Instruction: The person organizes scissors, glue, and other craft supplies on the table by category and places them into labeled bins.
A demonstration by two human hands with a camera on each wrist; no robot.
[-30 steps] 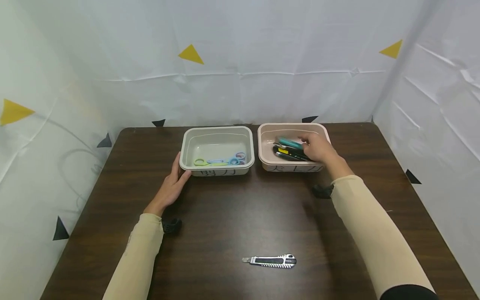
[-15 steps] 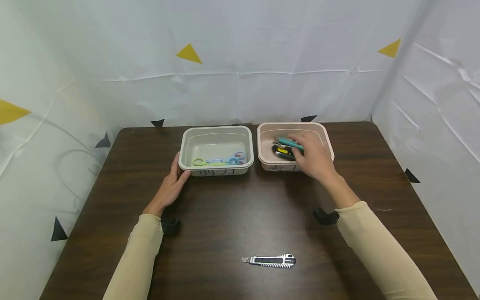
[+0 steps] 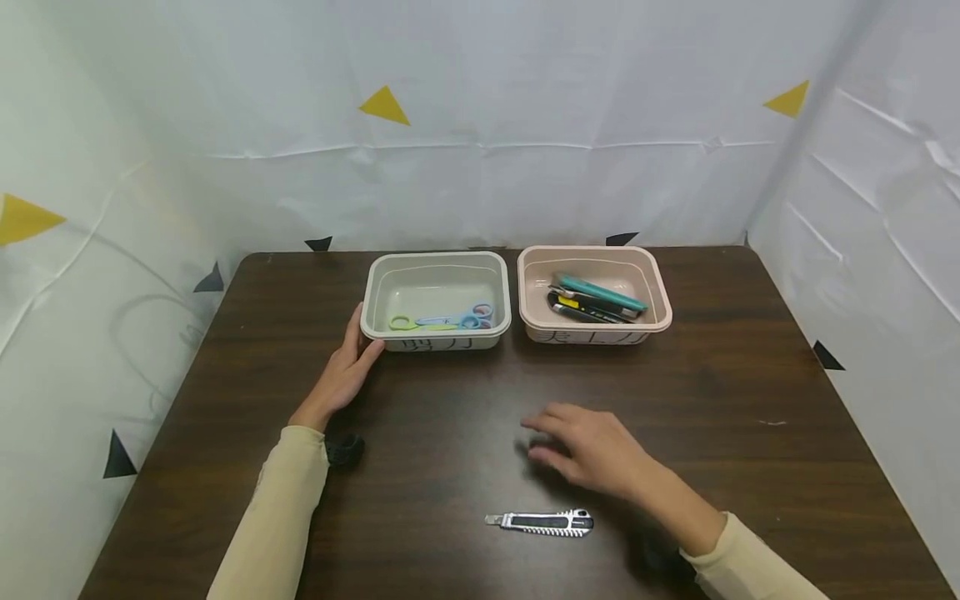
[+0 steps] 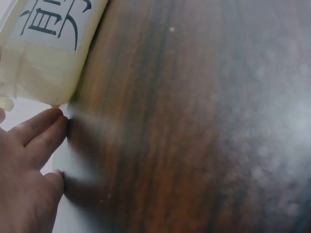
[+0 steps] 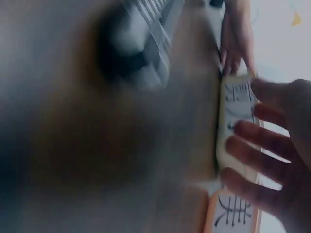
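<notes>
Where the dark wooden table [image 3: 750,467] came closest to the person, a silver-and-black utility knife [image 3: 542,522] lay flat with its long axis running left to right and nothing touching it. The right hand [image 3: 592,450] hovered just beyond the knife and slightly to its right, close to it but apart from it. Its fingers [image 3: 551,421] were spread loosely and only slightly bent, pointing left, and the hand held nothing. In the right wrist view the same fingers [image 5: 262,145] appeared loose and empty, with the knife [image 5: 146,53] a blurred grey shape on the table ahead of them.

Farther out and to the left, the left hand [image 3: 341,375] rested flat on the table, well apart from the knife. Its fingers were straight and lay against the near left corner of the grey tray [image 3: 375,327]; it gripped nothing. The left wrist view showed the fingertips [image 4: 41,131] at the corner of that tray [image 4: 43,58]; whether they actually touched it could not be told from that view.

The grey tray held scissors [image 3: 442,321] with green and blue handles. Just beside it on the right stood a pink tray [image 3: 660,308], the two close but separated by a narrow gap. The pink tray contained several cutters [image 3: 596,300], teal, black and yellow, lying in a pile. Both trays stood near the far edge of the table, well apart from the knife.
</notes>
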